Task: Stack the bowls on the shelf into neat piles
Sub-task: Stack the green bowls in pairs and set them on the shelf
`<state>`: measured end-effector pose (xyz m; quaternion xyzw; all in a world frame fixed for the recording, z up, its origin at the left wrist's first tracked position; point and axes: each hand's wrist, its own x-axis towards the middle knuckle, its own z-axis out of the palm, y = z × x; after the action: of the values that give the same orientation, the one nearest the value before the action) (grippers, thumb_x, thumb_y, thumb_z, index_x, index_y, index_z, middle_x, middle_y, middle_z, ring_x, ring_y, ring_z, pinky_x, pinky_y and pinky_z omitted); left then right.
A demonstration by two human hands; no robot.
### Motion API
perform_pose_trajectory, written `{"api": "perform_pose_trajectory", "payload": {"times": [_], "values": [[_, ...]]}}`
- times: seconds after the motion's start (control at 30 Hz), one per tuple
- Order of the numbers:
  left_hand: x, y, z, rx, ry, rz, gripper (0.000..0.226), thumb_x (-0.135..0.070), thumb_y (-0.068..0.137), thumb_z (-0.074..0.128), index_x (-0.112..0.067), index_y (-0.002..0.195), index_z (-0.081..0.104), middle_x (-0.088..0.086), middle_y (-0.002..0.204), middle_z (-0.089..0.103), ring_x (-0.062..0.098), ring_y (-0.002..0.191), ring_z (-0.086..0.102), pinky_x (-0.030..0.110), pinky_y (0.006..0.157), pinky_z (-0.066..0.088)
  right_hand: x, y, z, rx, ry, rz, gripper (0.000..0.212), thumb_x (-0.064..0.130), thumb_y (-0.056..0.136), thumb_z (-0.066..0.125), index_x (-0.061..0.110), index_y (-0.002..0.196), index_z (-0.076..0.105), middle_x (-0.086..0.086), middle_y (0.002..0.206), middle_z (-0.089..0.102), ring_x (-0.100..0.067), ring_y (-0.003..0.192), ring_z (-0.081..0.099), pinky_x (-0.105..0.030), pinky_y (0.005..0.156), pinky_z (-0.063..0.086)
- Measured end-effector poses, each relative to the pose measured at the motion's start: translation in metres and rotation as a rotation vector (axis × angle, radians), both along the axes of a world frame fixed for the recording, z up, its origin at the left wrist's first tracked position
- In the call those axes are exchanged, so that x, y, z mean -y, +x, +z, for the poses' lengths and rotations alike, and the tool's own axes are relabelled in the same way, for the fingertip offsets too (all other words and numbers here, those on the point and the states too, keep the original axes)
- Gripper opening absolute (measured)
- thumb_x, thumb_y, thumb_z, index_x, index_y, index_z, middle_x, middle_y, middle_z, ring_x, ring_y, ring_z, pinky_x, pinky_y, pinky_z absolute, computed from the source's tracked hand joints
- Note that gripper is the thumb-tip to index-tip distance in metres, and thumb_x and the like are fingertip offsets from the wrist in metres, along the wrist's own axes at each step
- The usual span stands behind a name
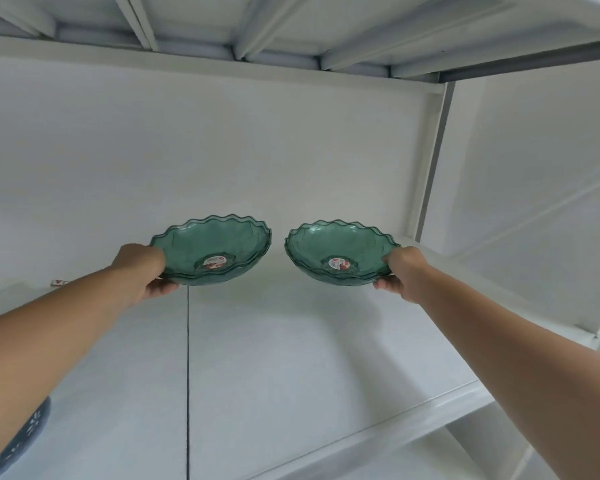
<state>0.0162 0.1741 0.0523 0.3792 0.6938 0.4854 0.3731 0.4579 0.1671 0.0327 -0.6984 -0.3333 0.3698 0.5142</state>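
Note:
Two small piles of translucent green bowls with wavy rims are held over the white shelf (291, 358), tilted toward me. The left pile (219, 244) has a red and white sticker in its centre; my left hand (146, 271) grips its left rim, thumb inside, fingers under. The right pile (340, 247) carries the same kind of sticker; my right hand (400, 271) grips its right rim. A narrow gap separates the two piles. How many bowls each pile holds I cannot tell exactly.
The shelf's back wall stands just behind the bowls and a white upright post (430, 161) rises at the right. A dark seam (187, 375) runs down the shelf board. A small red and white tag (59, 282) lies at the left, and a grey patterned object (18, 441) shows bottom left.

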Motion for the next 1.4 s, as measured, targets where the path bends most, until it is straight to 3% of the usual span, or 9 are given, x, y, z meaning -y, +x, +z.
{"api": "perform_pose_trajectory", "payload": {"times": [0.27,0.5,0.73,0.97,1.07,1.13,1.23,1.3,1.4], "values": [[-0.018,0.088,-0.007,-0.009,-0.012,0.085,0.017,0.002,0.1,0.045,0.0,0.09,0.057,0.021,0.084,0.068,0.035,0.06,0.067,0.034,0.031,0.054,-0.045,0.09,-0.009,-0.065,-0.009,-0.001,0.029,0.005,0.1,0.036,0.0,0.094,0.064,-0.015,0.049,0.07,-0.027,0.03,0.06,-0.029,0.036,0.056],[-0.029,0.173,-0.028,-0.012,-0.042,0.158,0.016,0.0,0.098,0.049,-0.002,0.087,0.06,0.019,0.078,0.07,0.029,0.045,0.065,0.028,0.029,0.049,-0.099,0.164,-0.026,-0.09,-0.019,0.086,0.035,0.007,0.104,0.042,-0.003,0.127,0.067,-0.024,0.097,0.077,-0.029,0.044,0.062,-0.026,0.031,0.05],[-0.048,0.204,-0.049,0.043,-0.116,0.254,0.015,-0.006,0.098,0.05,-0.003,0.088,0.061,0.016,0.08,0.069,0.028,0.049,0.063,0.029,0.028,0.048,-0.128,0.188,-0.037,-0.092,-0.079,0.149,0.014,0.007,0.101,0.055,0.003,0.1,0.069,-0.017,0.082,0.072,-0.029,0.05,0.063,-0.025,0.031,0.05],[-0.05,0.207,-0.052,0.071,-0.149,0.254,0.013,-0.013,0.098,0.054,-0.006,0.095,0.065,0.015,0.082,0.071,0.029,0.056,0.066,0.029,0.032,0.052,-0.133,0.183,-0.037,-0.079,-0.141,0.167,0.011,0.011,0.1,0.055,0.006,0.098,0.065,-0.019,0.088,0.072,-0.031,0.059,0.066,-0.031,0.032,0.055],[-0.048,0.208,-0.049,0.059,-0.18,0.263,0.043,-0.049,0.099,0.047,-0.01,0.107,0.064,0.013,0.088,0.072,0.028,0.06,0.07,0.027,0.04,0.055,-0.128,0.183,-0.031,-0.066,-0.154,0.187,0.031,0.033,0.102,0.05,0.009,0.115,0.065,-0.017,0.099,0.069,-0.032,0.074,0.065,-0.029,0.038,0.054],[-0.047,0.205,-0.047,-0.073,-0.205,0.296,0.075,-0.073,0.093,0.033,-0.011,0.124,0.06,0.014,0.105,0.07,0.031,0.079,0.073,0.03,0.053,0.056,-0.128,0.187,-0.029,0.083,-0.13,0.145,0.052,0.045,0.103,0.04,0.01,0.138,0.056,-0.017,0.119,0.063,-0.037,0.095,0.066,-0.039,0.064,0.061],[-0.042,0.198,-0.042,-0.364,-0.163,0.33,0.096,-0.079,0.088,0.024,-0.008,0.148,0.045,0.018,0.136,0.058,0.04,0.1,0.065,0.045,0.081,0.058,-0.122,0.19,-0.025,0.474,-0.008,0.068,0.059,0.045,0.104,0.037,0.008,0.149,0.043,-0.021,0.141,0.051,-0.046,0.125,0.055,-0.055,0.1,0.051],[-0.036,0.195,-0.039,-0.471,-0.127,0.331,0.095,-0.078,0.088,0.023,-0.007,0.147,0.045,0.021,0.14,0.053,0.045,0.115,0.06,0.053,0.099,0.051,-0.113,0.186,-0.02,0.633,0.138,0.054,0.056,0.045,0.102,0.04,0.009,0.145,0.047,-0.021,0.14,0.052,-0.048,0.122,0.056,-0.055,0.096,0.048],[-0.018,0.19,-0.036,-0.555,-0.096,0.312,0.09,-0.078,0.089,0.028,-0.014,0.151,0.043,0.017,0.147,0.047,0.042,0.128,0.052,0.046,0.099,0.046,-0.099,0.171,-0.011,0.801,0.29,0.085,0.049,0.045,0.1,0.041,0.013,0.135,0.055,-0.016,0.129,0.059,-0.043,0.109,0.061,-0.051,0.088,0.049]]}}
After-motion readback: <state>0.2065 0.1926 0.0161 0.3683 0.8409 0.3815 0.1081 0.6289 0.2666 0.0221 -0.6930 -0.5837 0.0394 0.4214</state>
